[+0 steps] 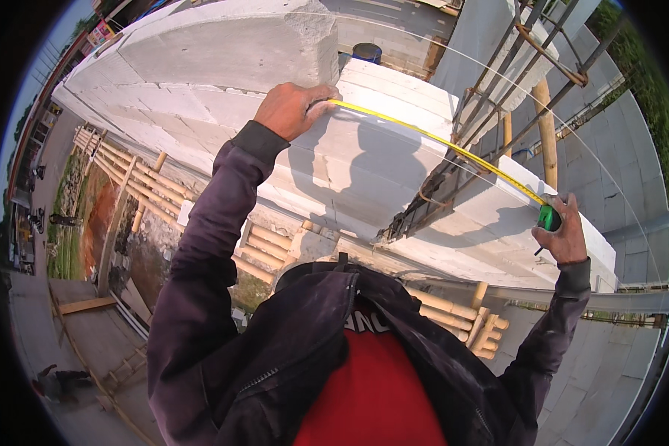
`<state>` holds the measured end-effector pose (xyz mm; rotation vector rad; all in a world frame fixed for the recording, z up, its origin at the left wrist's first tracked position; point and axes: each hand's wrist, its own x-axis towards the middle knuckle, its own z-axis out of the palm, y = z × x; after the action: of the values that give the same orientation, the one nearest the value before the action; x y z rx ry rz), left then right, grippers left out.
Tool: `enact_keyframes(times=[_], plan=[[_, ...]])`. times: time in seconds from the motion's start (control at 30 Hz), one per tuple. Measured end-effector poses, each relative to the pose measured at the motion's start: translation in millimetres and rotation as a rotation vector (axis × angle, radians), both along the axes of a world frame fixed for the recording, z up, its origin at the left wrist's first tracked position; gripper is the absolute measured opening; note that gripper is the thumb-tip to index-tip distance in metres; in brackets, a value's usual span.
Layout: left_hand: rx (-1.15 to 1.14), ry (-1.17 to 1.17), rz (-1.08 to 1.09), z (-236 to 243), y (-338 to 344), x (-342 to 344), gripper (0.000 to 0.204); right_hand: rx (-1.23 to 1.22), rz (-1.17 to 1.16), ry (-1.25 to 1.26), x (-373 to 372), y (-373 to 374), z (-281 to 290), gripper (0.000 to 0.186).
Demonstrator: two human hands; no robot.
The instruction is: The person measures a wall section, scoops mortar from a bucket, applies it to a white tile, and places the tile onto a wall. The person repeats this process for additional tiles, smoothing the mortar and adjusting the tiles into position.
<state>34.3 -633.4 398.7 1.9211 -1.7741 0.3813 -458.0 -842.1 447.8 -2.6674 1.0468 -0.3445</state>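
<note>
Yellow tape blade [424, 134] is drawn out along the upper part of the pale block wall [178, 111], crossing the steel reinforcing bars [403, 224]. Left hand [293, 110] pinches the blade's free end near the raised block course [238, 44]. Right hand [566, 229] grasps the green tape case [548, 218] at the opposite end. Bamboo poles [267, 245] lie below.

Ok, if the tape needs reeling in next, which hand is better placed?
Probably the right hand: it grips the green tape case, where the yellow blade comes out. The left hand is at the blade's other end, well away from the case.
</note>
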Motion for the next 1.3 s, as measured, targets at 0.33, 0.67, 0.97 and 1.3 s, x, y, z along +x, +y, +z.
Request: enact_keyframes(times=[0.33,0.67,0.97,1.3], plan=[[0.012,-0.083,0.170,-11.9,-6.6,0.6,0.034,0.074,-0.002,-0.023,17.1,-10.5,-5.2,0.053],[0.023,-0.103,0.171,-14.9,-7.8,3.8,0.031,0.108,-0.101,0.116,24.5,-18.2,-6.9,0.069],[0.033,-0.074,0.163,-13.4,-5.7,7.8,0.039,0.038,-0.096,0.075,22.3,-15.9,-15.1,0.065],[0.045,-0.062,0.170,-14.0,-6.8,5.9,0.041,0.075,-0.097,0.088,20.5,-18.9,-17.1,0.066]])
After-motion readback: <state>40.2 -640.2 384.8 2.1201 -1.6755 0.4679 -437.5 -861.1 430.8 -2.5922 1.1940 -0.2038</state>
